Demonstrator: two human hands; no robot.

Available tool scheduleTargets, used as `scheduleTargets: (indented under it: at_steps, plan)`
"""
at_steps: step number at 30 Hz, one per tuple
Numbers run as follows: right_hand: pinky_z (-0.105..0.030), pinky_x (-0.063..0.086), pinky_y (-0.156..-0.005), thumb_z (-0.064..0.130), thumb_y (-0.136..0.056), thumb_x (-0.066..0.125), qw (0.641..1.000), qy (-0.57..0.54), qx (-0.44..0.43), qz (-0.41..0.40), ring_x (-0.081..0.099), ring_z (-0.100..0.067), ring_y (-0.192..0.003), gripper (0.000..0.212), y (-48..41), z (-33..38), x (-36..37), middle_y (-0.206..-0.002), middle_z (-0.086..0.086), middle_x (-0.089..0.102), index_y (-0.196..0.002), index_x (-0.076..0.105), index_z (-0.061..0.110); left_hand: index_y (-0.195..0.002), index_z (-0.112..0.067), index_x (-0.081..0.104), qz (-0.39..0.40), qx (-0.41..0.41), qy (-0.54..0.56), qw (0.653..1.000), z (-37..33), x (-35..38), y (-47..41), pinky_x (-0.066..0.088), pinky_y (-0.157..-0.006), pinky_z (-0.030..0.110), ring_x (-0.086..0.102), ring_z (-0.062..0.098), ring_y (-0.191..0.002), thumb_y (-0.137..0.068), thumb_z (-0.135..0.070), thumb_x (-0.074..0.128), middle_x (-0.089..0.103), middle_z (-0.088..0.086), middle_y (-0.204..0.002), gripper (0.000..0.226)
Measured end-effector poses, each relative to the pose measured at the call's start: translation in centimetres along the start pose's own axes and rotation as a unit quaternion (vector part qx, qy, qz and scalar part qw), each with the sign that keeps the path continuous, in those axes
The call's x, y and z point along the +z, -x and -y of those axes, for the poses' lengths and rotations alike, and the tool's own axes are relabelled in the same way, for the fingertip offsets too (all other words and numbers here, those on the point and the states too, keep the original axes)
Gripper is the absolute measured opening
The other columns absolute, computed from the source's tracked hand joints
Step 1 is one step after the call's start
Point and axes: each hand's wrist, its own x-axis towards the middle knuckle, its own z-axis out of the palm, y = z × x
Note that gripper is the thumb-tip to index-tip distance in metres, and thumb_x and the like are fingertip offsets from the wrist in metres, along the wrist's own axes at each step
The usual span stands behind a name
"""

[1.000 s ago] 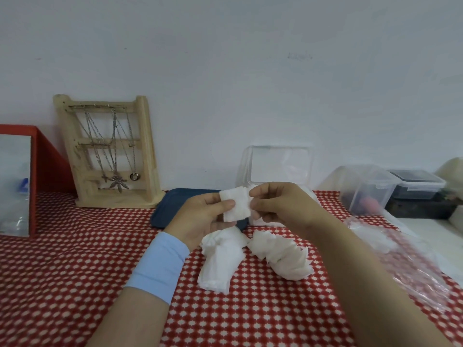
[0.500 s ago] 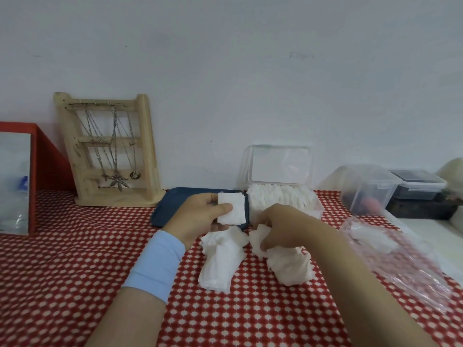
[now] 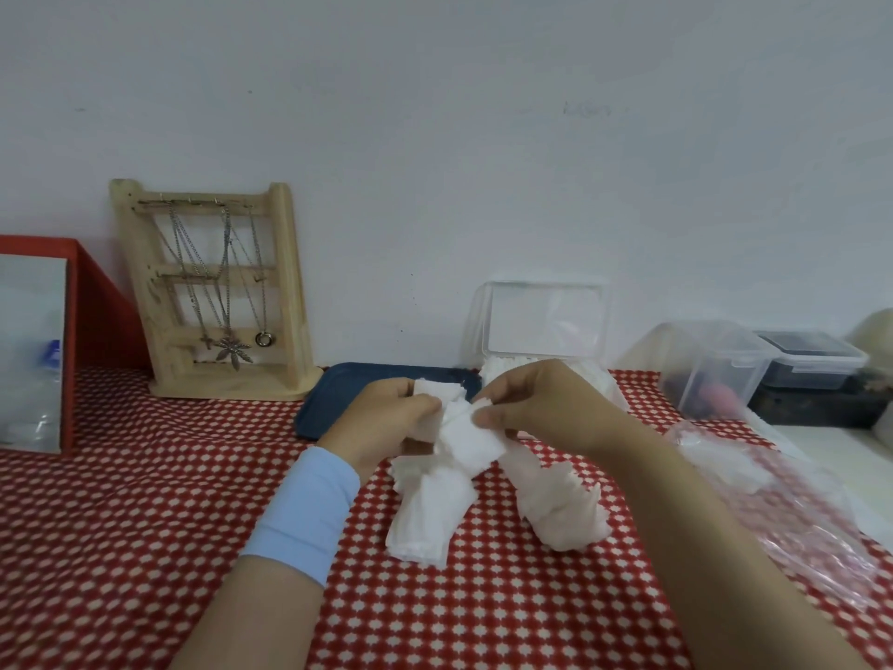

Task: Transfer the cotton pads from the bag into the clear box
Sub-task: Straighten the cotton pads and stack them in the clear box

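- Red checked tablecloth (image 3: 145, 524) lies beneath everything.
- My left hand (image 3: 386, 423) grips a bunch of cotton pads (image 3: 466, 440); my right hand (image 3: 541, 408) pinches the same bunch.
- Two pad heaps (image 3: 430, 515) lie just below (on the cloth).
- Behind: clear box (image 3: 546, 326), lid up; bag (image 3: 783, 500) at right.

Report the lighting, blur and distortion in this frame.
Head view: soft, even light, faint shadows on the tablecloth; the left hand and right hand pinching the cotton pads look slightly smeared; the plastic bag near the right edge is stretched and blurry; no strong glare on the clear box.
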Motion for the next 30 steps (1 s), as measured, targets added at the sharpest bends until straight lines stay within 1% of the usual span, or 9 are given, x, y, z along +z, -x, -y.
scheduleTargets:
  at_steps: [4, 7, 12, 15, 17, 19, 22, 26, 30]
  plan:
    - [-0.027, 0.061, -0.07, 0.023, -0.08, 0.085, 0.997, 0.06, 0.017, -0.041, 0.07, -0.011, -0.064, 0.009, -0.3, -0.3, 0.8, -0.074, 0.001, 0.077, -0.083, 0.079, 0.017, -0.117, -0.002, 0.069, 0.093, -0.047, 0.113, 0.988, -0.4, 0.1, 0.4, 0.063, -0.077, 0.04, 0.073, 0.033, -0.105, -0.099, -0.016, 0.062, 0.075, 0.019, -0.112, 0.024]
    - [-0.034, 0.063, -0.072, 0.024, -0.079, 0.086, 0.996, 0.072, 0.022, -0.054, 0.074, -0.016, -0.068, 0.008, -0.5, -0.4, 1.1, -0.069, 0.001, 0.076, -0.079, 0.079, 0.019, -0.115, -0.004, 0.07, 0.084, -0.023, 0.048, 0.995, -0.4, 0.0, 0.6, 0.064, -0.075, 0.034, 0.076, 0.024, -0.097, -0.095, -0.01, 0.068, 0.078, 0.012, -0.105, 0.021]
    - [-0.016, 0.057, -0.071, 0.026, -0.082, 0.082, 0.994, 0.1, 0.003, -0.051, 0.07, -0.001, -0.075, 0.007, -0.1, -0.4, -0.3, -0.079, 0.013, 0.075, -0.078, 0.078, 0.021, -0.11, -0.004, 0.071, 0.026, -0.041, 0.006, 0.999, 0.0, -0.4, 0.2, 0.064, -0.075, 0.036, 0.077, 0.022, -0.09, -0.092, -0.009, 0.071, 0.077, 0.012, -0.104, 0.019]
    - [-0.022, 0.059, -0.075, 0.02, -0.088, 0.077, 0.999, 0.041, -0.007, -0.017, 0.072, -0.009, -0.08, 0.004, 0.2, -0.2, -1.3, -0.085, 0.005, 0.077, -0.086, 0.076, 0.016, -0.098, -0.006, 0.075, -0.008, -0.017, -0.069, 0.997, -0.5, -0.7, 0.2, 0.064, -0.074, 0.034, 0.076, 0.02, -0.087, -0.092, -0.012, 0.071, 0.078, 0.008, -0.096, 0.009]
    - [-0.026, 0.061, -0.077, 0.017, -0.092, 0.072, 0.999, 0.034, -0.019, -0.005, 0.072, -0.012, -0.084, 0.004, 0.2, 0.0, -1.2, -0.089, 0.002, 0.076, -0.089, 0.075, 0.017, -0.097, 0.002, 0.075, -0.032, 0.001, -0.091, 0.995, -1.0, -0.9, 0.3, 0.063, -0.082, 0.039, 0.074, 0.025, -0.092, -0.092, -0.016, 0.069, 0.077, 0.014, -0.097, 0.02]
    - [-0.019, 0.057, -0.068, 0.014, -0.094, 0.069, 0.998, 0.043, -0.035, -0.004, 0.068, -0.002, -0.076, 0.008, 0.2, 0.1, -0.7, -0.09, 0.004, 0.074, -0.091, 0.075, 0.018, -0.095, 0.005, 0.074, -0.068, 0.032, -0.127, 0.989, -1.6, -1.1, 0.4, 0.059, -0.083, 0.036, 0.072, 0.025, -0.087, -0.09, -0.02, 0.069, 0.076, 0.014, -0.091, 0.026]
    - [-0.009, 0.046, -0.056, 0.01, -0.093, 0.07, 0.998, 0.005, -0.057, -0.007, 0.062, 0.005, -0.063, 0.008, 0.3, 0.6, -0.3, -0.088, 0.003, 0.074, -0.093, 0.077, 0.015, -0.082, -0.014, 0.079, -0.11, 0.097, -0.13, 0.981, -2.4, -1.0, 1.1, 0.052, -0.068, 0.025, 0.068, 0.011, -0.075, -0.089, -0.018, 0.071, 0.076, -0.003, -0.08, 0.011]
    - [-0.012, 0.047, -0.056, 0.007, -0.087, 0.077, 0.991, -0.072, -0.092, -0.06, 0.061, -0.001, -0.06, 0.01, -0.1, 1.0, 0.5, -0.079, 0.002, 0.072, -0.091, 0.077, 0.016, -0.094, -0.012, 0.079, -0.021, 0.042, -0.002, 0.999, -2.6, 0.2, 1.5, 0.062, -0.065, 0.027, 0.077, 0.015, -0.076, -0.09, -0.015, 0.075, 0.08, 0.003, -0.084, 0.007]
    - [-0.03, 0.061, -0.073, 0.007, -0.082, 0.081, 0.99, -0.03, -0.097, -0.097, 0.071, -0.016, -0.078, 0.02, -0.6, 0.7, 0.9, -0.083, 0.004, 0.075, -0.088, 0.075, 0.025, -0.108, -0.003, 0.073, 0.059, -0.017, 0.053, 0.997, -2.2, 0.9, 1.6, 0.063, -0.069, 0.033, 0.077, 0.026, -0.092, -0.096, -0.015, 0.067, 0.078, 0.015, -0.1, 0.018]
